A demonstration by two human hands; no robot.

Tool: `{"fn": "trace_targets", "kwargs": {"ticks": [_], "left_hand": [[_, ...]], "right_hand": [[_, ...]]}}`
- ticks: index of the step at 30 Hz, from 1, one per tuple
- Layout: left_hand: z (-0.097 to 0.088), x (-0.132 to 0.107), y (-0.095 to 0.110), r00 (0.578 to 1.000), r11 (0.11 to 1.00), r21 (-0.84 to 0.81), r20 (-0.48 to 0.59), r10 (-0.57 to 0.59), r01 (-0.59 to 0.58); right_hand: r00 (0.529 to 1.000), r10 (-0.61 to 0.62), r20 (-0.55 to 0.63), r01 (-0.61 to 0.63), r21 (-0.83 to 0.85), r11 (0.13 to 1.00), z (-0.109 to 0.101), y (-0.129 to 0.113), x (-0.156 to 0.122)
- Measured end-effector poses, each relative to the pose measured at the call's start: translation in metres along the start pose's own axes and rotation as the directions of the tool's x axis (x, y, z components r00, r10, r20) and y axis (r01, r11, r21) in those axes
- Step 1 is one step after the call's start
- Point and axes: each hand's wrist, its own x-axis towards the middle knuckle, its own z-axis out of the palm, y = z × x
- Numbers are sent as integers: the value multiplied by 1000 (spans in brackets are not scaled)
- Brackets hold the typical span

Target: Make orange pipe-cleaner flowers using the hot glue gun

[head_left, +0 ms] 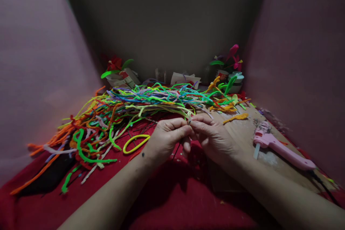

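Fingertips nearly meeting, my left hand (172, 133) and my right hand (211, 134) both pinch a small pale-yellow piece (189, 115) in the middle of the view. A thin dark stem (176, 151) slants down below my left fingers; whether it joins the pale piece is hidden. A yellow pipe cleaner loop (136, 143) lies just left of my left hand. Behind the hands spreads a big heap of many-coloured pipe cleaners (161, 95). Bent green pipe cleaners (81, 147) lie at its left end.
On a brown board (239, 133) to the right rests a pink glue gun (285, 151), its black cord (323, 183) trailing off right. An orange pipe cleaner piece (235, 118) lies there too. Pipe cleaner flowers (234, 57) stand behind. Red cloth (172, 201) covers the surface.
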Motion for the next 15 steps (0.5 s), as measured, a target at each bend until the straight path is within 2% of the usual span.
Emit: {"fn": "trace_targets", "kwargs": {"ticks": [5,8,15], "left_hand": [[-4,3,-4,972,943,-293,214,-96,157],[-2,2,-3,965,908,-369,235,-118,201],[0,1,-4,965,886,-426,252,-79,184]], "right_hand": [[990,116,80,-122,82,989,1,-4,0],[990,127,65,-133,106,985,3,-6,-2],[995,84,44,-88,111,990,3,-4,-3]]}}
